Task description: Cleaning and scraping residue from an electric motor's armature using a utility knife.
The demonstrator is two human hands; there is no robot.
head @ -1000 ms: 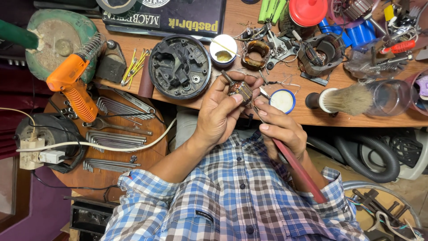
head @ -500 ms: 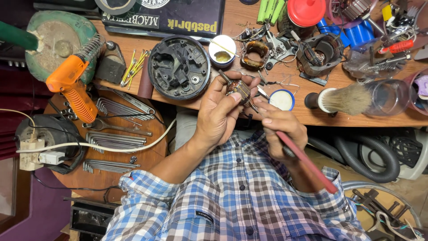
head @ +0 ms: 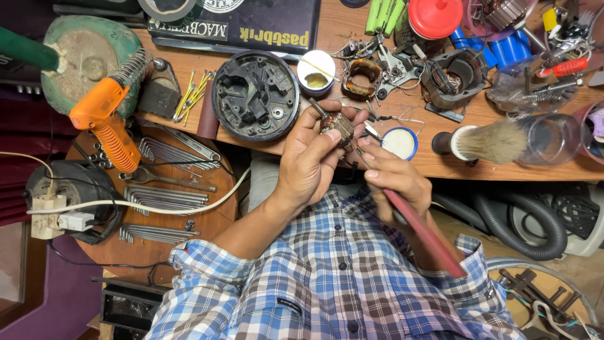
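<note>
Surface: wooden surface point(head: 352, 19) runs across the top of our view, crowded with motor parts, and we sit at its near edge with our hands raised just in front of it.
Change: over the last second our hands and the part between them have barely shifted; only the red handle's free end has swung a little nearer our right sleeve. We judge the same fine work on the part is going on, neither begun afresh nor ended.
Left hand: our left hand point(head: 308, 167) is clenched round a small motor armature point(head: 338, 126), thumb and fingertips pinching it at the top of the hand.
Right hand: our right hand point(head: 390, 176) grips a red-handled tool point(head: 421, 230) like a pen, its handle slanting down toward our checked sleeve.
Armature: it hangs in the air just off the near edge of the surface, above the left palm and touching the left fingertips; the right fingertips sit just beside it, on its right. Whether the tool's tip touches it we cannot tell, the fingers hide it.
Nearby on the surface: a round black housing point(head: 255, 94) lies left of the armature, a small white cup point(head: 316, 72) behind it, a blue-rimmed lid point(head: 399, 142) just right of it, and a bristle brush point(head: 484, 141) farther right along the near edge.
Left side: an orange soldering gun point(head: 104, 119) rests well apart from both hands.
</note>
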